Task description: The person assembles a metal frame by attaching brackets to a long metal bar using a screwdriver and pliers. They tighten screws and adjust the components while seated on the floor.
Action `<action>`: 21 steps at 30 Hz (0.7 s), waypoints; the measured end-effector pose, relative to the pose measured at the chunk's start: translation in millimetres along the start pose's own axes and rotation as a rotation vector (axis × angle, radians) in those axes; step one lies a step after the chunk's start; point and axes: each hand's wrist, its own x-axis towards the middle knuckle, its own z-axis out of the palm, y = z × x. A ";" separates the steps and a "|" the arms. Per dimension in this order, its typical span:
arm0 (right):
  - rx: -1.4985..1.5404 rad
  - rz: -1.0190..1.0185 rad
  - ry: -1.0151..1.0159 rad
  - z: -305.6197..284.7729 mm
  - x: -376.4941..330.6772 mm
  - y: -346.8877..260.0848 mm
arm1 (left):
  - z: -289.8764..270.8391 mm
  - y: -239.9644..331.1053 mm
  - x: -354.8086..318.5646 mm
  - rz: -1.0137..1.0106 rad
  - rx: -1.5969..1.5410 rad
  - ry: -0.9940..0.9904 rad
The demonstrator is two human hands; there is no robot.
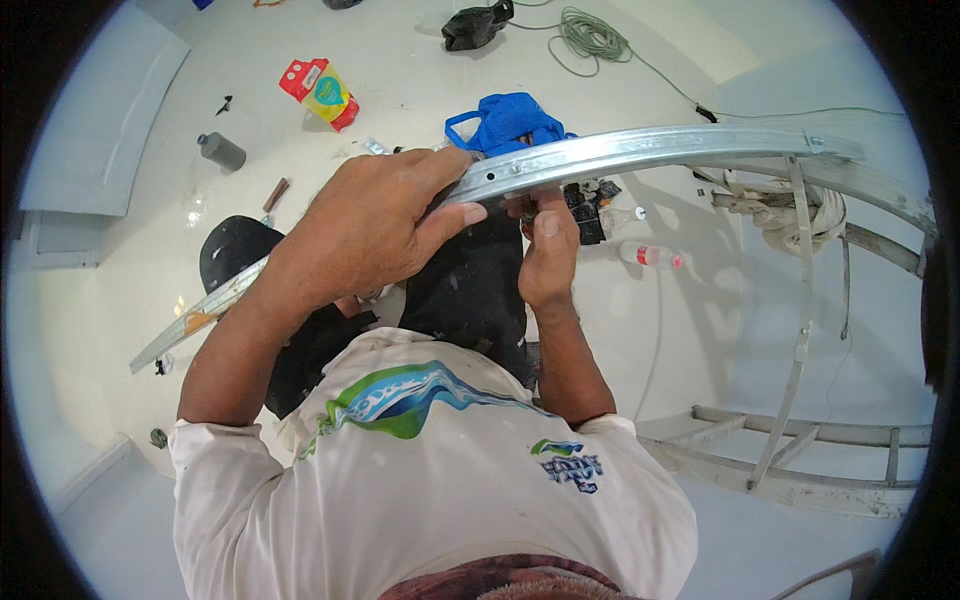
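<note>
A long, shiny galvanized metal channel (620, 155) crosses in front of me, from the lower left to the upper right. A small round hole shows in its face near the middle. My left hand (385, 215) is closed around the channel, thumb below and fingers over the upper edge. Just under the channel, right of the middle, my right hand (548, 250) is closed with the thumb up. Its fingers curl out of sight behind the thumb, and what they hold is too hidden to name.
An aluminium ladder (800, 490) stands at right, cloth (815, 220) wrapped on it. On the floor lie a blue bag (512, 115), a red-yellow packet (325, 95), a grey bottle (222, 150), a clear bottle (645, 255), a green cable coil (590, 37) and a black bag (475, 28).
</note>
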 end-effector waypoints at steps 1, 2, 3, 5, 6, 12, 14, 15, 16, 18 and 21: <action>-0.014 0.013 0.010 -0.8 2.7 3.6 | 2.1 -1.1 2.0 -0.002 0.008 -0.003; -0.058 -0.046 -0.024 -3.3 6.4 6.1 | 5.9 -4.3 2.1 0.004 0.006 0.011; -0.044 0.004 -0.038 -6.4 7.6 10.2 | 10.9 -8.1 2.0 0.010 0.003 0.026; 0.003 0.116 -0.033 -10.3 9.4 17.3 | 14.8 -11.9 2.1 0.021 0.005 0.042; 0.039 0.178 -0.011 -9.8 10.7 17.7 | 16.2 -13.2 2.2 0.027 0.012 0.044; 0.228 0.337 0.167 14.9 23.3 14.6 | 23.8 -15.8 1.4 -0.003 0.030 0.064; 0.212 0.338 0.172 20.3 25.1 4.4 | 24.6 -15.4 1.0 0.002 0.019 0.092; 0.194 0.333 0.160 23.3 27.2 -2.3 | 24.5 -14.7 1.4 0.011 0.004 0.109; 0.169 0.287 0.166 24.8 32.6 -4.7 | 24.3 -14.3 1.9 0.020 -0.011 0.126; 0.142 0.260 0.166 21.7 35.1 -3.3 | 22.6 -14.4 2.5 0.006 -0.001 0.106; 0.164 0.259 0.210 25.2 38.9 4.8 | 18.0 -15.4 1.5 0.007 0.039 0.123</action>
